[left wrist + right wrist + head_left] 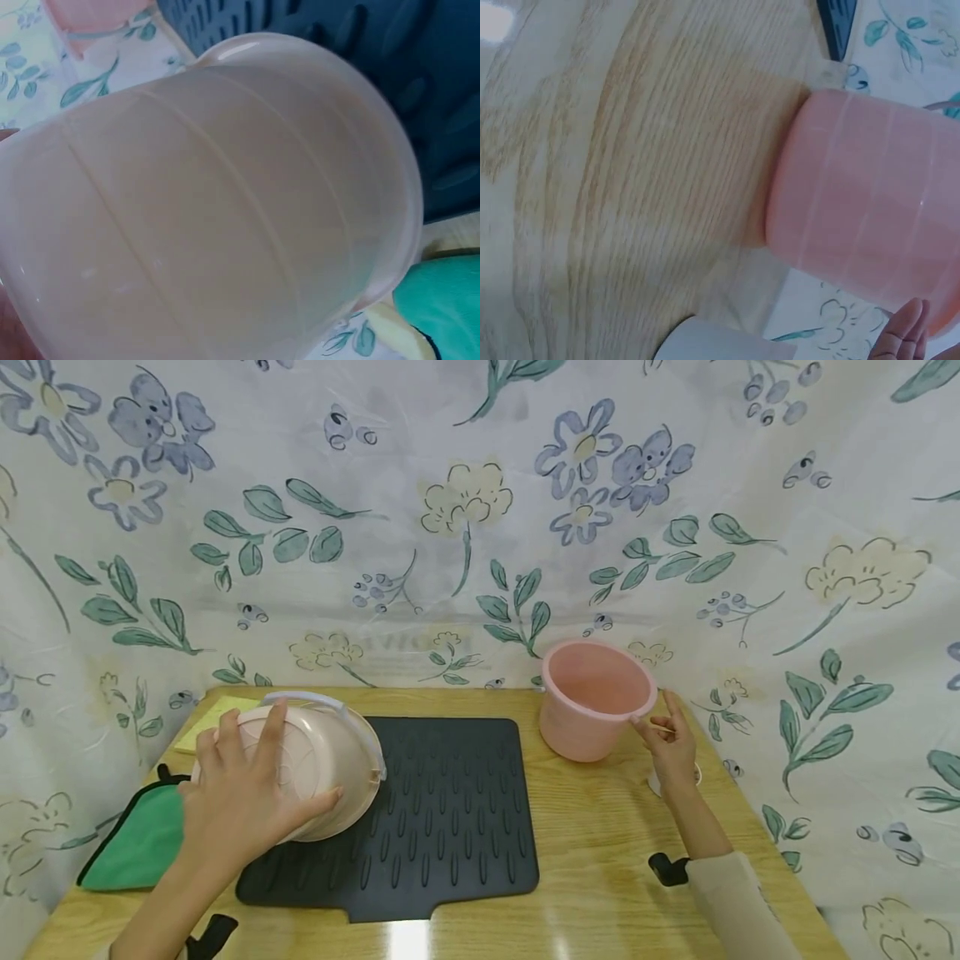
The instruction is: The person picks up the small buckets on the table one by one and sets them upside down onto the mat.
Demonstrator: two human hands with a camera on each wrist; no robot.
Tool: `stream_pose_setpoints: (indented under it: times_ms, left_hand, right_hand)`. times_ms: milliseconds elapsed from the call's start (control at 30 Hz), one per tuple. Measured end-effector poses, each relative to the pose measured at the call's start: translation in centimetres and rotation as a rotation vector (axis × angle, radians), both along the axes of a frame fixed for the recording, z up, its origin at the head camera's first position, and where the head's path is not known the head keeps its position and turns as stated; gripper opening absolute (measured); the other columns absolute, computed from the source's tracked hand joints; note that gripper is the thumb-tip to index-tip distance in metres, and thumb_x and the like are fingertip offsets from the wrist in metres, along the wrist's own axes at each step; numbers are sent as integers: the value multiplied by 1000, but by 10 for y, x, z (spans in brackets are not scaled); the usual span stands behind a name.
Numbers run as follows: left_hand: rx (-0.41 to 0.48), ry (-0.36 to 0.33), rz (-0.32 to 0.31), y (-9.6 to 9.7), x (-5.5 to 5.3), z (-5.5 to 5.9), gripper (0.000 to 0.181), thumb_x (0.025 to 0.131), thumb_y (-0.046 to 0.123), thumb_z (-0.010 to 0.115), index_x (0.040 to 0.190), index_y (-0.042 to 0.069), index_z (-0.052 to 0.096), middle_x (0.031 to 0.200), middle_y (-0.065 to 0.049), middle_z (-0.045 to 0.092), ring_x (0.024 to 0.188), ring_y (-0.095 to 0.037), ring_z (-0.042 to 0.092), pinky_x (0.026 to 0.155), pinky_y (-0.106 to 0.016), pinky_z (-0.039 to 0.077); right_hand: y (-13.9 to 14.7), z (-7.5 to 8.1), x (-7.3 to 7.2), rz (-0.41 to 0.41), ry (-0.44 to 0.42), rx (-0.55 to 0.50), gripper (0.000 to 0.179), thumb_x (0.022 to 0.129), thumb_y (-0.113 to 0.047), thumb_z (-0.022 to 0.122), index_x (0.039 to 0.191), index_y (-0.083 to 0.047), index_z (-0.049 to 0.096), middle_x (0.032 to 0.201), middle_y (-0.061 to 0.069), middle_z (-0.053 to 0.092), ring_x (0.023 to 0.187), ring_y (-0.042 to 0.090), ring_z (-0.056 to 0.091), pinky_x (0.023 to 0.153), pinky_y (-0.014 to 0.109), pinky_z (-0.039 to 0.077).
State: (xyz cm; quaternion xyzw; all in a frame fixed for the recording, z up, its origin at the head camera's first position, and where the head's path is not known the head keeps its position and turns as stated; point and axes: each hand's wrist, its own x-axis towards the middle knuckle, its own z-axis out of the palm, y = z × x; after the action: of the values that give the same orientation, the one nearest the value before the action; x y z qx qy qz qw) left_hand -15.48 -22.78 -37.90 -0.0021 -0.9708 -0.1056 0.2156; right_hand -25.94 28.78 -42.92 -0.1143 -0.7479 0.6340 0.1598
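Note:
A pale beige bucket [352, 777] with a whitish handle is tipped over the left part of the black ridged mat [457, 810], its base facing back towards me. My left hand [243, 789] grips it by the base with spread fingers and thumb. In the left wrist view the side of the beige bucket [202, 217] fills most of the picture. To the right of the mat a pink bucket [581, 731] stands upright on the table, mouth up. My right hand [672, 747] pinches its rim on the right side; the pink bucket [862, 202] also shows in the right wrist view.
A green cloth [138, 839] with black edging lies left of the mat, and a yellow cloth [206, 727] lies behind it. Below my right hand is a partly hidden white object [655, 782]. A flowered curtain [420, 543] surrounds the wooden table [600, 868].

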Motion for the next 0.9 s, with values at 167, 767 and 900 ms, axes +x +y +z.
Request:
stream_pose_setpoints:
  times_ms: [167,767,900]
  left_hand:
    - [-8,-19,5,0,-7,2,130,57,76,77,158,24,15,147,-36,19,123,-60,25,53,-79,31]
    - [36,-174,3,-7,-32,7,128,63,84,67,160,20,11,150,-38,15,125,-64,23,65,-83,32]
    - [48,-211,-1,-8,-37,9,128,64,85,65,160,21,10,150,-38,13,125,-65,22,65,-84,31]
  right_hand:
    - [-2,0,0,5,-38,-12,72,95,-27,67,156,-36,29,104,-6,44,84,3,46,75,11,49]
    - [-1,4,-7,-6,-99,-100,69,98,-39,61,157,-36,26,92,-9,50,82,-1,60,75,15,53]
    - [-2,6,-9,-9,-118,-80,69,98,-42,60,157,-34,25,96,-9,49,85,-1,59,76,14,52]
